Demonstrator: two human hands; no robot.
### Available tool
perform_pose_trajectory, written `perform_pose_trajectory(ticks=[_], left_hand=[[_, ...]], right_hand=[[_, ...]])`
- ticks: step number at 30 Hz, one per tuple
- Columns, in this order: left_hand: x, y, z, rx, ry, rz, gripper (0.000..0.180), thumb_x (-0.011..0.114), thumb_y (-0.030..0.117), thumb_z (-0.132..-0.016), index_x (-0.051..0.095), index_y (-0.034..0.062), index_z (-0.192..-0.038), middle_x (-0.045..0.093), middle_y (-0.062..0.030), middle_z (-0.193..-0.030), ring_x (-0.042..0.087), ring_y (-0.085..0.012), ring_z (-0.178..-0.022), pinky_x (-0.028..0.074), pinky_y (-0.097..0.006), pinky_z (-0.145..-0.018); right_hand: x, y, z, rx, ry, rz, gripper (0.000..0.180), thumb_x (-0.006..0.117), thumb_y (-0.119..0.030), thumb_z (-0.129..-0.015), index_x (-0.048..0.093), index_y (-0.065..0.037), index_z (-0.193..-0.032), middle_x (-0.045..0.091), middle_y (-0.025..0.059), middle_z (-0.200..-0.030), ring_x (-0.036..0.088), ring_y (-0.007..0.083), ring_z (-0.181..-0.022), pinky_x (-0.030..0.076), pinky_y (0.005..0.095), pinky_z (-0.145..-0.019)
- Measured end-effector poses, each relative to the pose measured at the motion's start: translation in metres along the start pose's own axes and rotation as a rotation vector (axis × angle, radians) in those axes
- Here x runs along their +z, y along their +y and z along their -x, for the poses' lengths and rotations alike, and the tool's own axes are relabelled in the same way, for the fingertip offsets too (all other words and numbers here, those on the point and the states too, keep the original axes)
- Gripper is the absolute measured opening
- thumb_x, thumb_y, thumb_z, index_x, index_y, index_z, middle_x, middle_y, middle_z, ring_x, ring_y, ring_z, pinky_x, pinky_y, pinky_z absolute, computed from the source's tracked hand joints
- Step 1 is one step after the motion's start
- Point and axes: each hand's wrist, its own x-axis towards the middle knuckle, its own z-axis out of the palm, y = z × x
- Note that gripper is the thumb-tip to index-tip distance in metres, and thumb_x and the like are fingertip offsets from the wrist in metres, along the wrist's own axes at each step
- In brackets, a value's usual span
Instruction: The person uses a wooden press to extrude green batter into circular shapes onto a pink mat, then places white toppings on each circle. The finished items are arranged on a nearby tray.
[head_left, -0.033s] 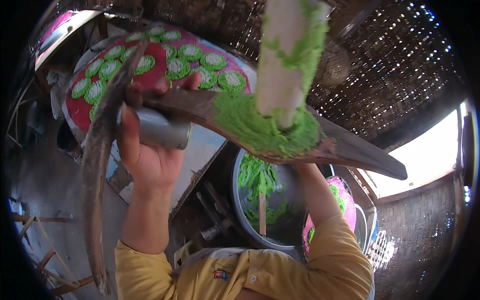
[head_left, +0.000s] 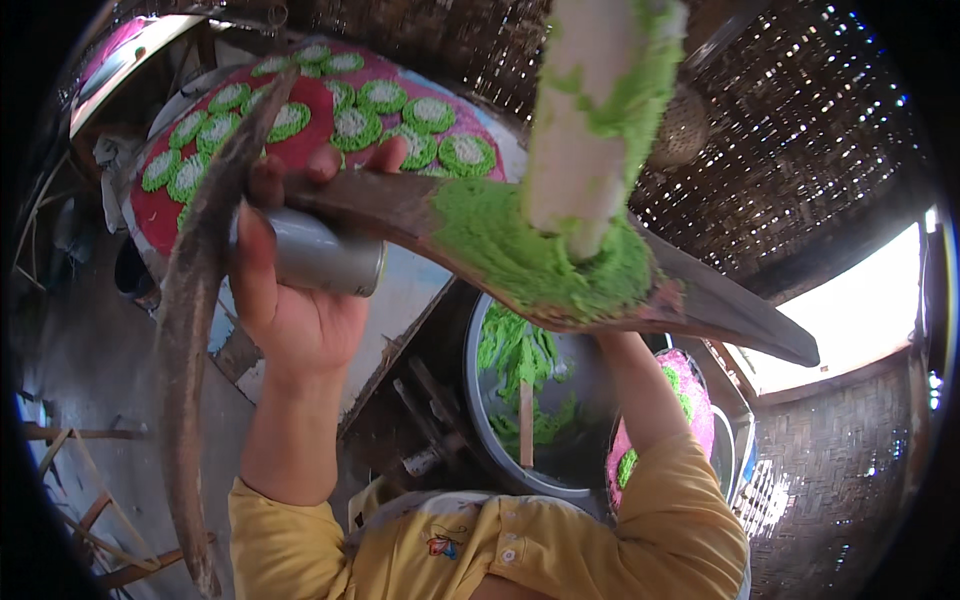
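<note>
My left hand (head_left: 310, 320) is closed round one end of a dark wooden bar (head_left: 370, 205), its fingertips curling over the top. A grey metal can (head_left: 325, 255) lies against that palm. Beside the thumb runs a long curved wooden piece (head_left: 190, 300). Green dough (head_left: 560, 270) is heaped on the bar's broad middle, where a pale wooden post (head_left: 575, 130), smeared with the same dough, stands up from it. My right forearm (head_left: 645, 390) reaches up behind the bar, which hides the right hand and its fingers.
Below the bar stands a grey basin (head_left: 480, 400) holding green dough (head_left: 515, 345) and a wooden stick (head_left: 526, 425). Green rings with white centres (head_left: 355, 128) lie on a red and pink round surface (head_left: 160, 225) at the far left. A pink tray (head_left: 705, 410) sits at right, near woven walls (head_left: 840, 430).
The pale post and the dough-covered part of the bar have shifted slightly to the right in view. My left hand keeps its hold.
</note>
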Motion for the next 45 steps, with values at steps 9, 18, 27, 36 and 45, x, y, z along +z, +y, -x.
perform_pose_trajectory(ticks=[9,18,27,36,45], left_hand=[[0.002,-0.008,-0.004,-0.043,-0.110,-0.049,0.039,0.052,0.042,-0.089,0.052,0.0218,-0.121,0.047,-0.0050,-0.114,0.036,-0.0438,-0.123,0.022,-0.055,-0.107],[0.000,-0.008,-0.004,-0.036,-0.063,-0.023,0.038,0.053,0.040,-0.088,0.052,0.0186,-0.120,0.047,-0.0062,-0.112,0.039,-0.0412,-0.122,0.021,-0.056,-0.108],[0.004,-0.006,-0.004,-0.028,-0.052,0.002,0.037,0.053,0.038,-0.088,0.052,0.0165,-0.118,0.048,-0.0061,-0.111,0.040,-0.0414,-0.120,0.021,-0.056,-0.108],[0.011,-0.001,-0.005,-0.054,0.018,0.125,0.034,0.054,0.036,-0.089,0.060,0.0121,-0.112,0.052,-0.0085,-0.106,0.043,-0.0301,-0.115,0.016,-0.052,-0.111],[0.008,-0.003,-0.007,-0.016,0.097,0.058,0.036,0.051,0.034,-0.091,0.048,0.0104,-0.118,0.052,-0.0054,-0.100,0.048,-0.0388,-0.114,0.032,-0.051,-0.104]], right_hand=[[0.021,-0.011,0.066,-0.111,-0.237,0.069,0.048,0.064,-0.029,-0.081,0.048,-0.005,-0.118,0.049,0.0167,-0.117,0.050,0.0306,-0.109,0.040,0.0451,-0.093],[-0.029,0.084,0.047,0.010,-0.134,0.261,0.052,0.063,-0.033,-0.081,0.045,-0.004,-0.120,0.049,0.0190,-0.118,0.051,0.0324,-0.109,0.042,0.0446,-0.091],[-0.030,0.030,0.017,0.056,-0.091,0.212,0.056,0.062,-0.038,-0.081,0.043,-0.002,-0.121,0.050,0.0214,-0.120,0.052,0.0342,-0.109,0.044,0.0441,-0.089],[0.030,-0.074,0.112,-0.008,-0.306,-0.002,0.058,0.060,-0.044,-0.081,0.044,0.000,-0.114,0.056,0.0238,-0.105,0.058,0.0364,-0.097,0.048,0.0439,-0.080],[0.009,-0.015,0.126,-0.083,-0.472,-0.159,0.047,0.059,-0.020,-0.079,0.042,0.004,-0.116,0.063,0.0222,-0.087,0.065,0.0327,-0.083,0.053,0.0388,-0.065]])
